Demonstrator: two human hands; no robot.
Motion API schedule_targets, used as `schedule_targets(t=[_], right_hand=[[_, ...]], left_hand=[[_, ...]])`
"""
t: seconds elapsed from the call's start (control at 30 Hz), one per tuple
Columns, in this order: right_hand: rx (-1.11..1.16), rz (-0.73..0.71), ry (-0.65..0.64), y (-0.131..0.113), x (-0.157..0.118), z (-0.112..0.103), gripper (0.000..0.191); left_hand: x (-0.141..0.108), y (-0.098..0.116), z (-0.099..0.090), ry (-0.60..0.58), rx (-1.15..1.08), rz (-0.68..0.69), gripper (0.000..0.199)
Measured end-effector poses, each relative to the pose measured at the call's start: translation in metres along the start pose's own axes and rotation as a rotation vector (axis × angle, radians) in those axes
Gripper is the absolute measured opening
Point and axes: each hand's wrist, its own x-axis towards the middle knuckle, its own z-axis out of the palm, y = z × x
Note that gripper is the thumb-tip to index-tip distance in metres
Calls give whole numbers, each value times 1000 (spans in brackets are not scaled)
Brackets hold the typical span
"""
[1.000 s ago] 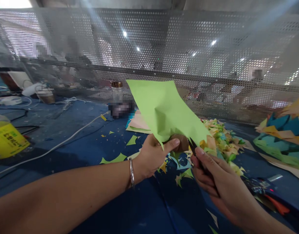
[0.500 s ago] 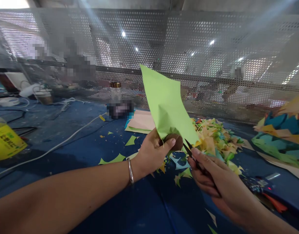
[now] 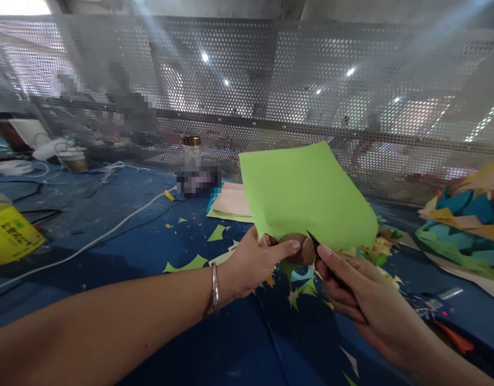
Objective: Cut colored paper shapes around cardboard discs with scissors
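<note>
"Green paper (image 3: 307, 198), where is it?"
"Raised above the blue table (image 3: 130, 252), pinched in the left hand (image 3: 252, 262) with a brown round piece (image 3: 306, 251)."
"And the right hand (image 3: 353, 289)?"
"Gripping dark scissors (image 3: 312, 239), blade at the paper's lower edge"

Workshop for paper craft, by look of it. Blue tabletop (image 3: 238, 343), specked, strewn with cut paper scraps (image 3: 190, 262) from 5 to 8 o'clock. Heap of coloured paper bits (image 3: 385, 246), partly hidden, between 3 and 4; layered zigzag-edged paper (image 3: 464, 230) at 3. Stacked sheets (image 3: 230, 201) near centre toward 9. Perforated metal screen (image 3: 255, 80) across 12, bright lights (image 3: 350, 71) showing through. Work spot shared with lidded cup (image 3: 73, 161), white cable (image 3: 110, 231), yellow-labelled bottle (image 3: 15, 230), all around 9.
</note>
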Motion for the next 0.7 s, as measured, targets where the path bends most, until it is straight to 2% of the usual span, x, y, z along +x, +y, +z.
schedule_targets(t=[0.17,0.37,0.57,0.7], right_hand=[[-7,21,12,2,1,0,74],[-77,-3,-27,5,3,-7,70],[-129,-10,-69,2,4,-10,71],[-149,-21,-101,4,5,-14,67]], left_hand=[[0,-1,1,-28,-16,-14,31],[2,1,-4,-83,74,21,25],[1,19,2,-131,206,72,14],[-2,26,3,-158,279,114,17]])
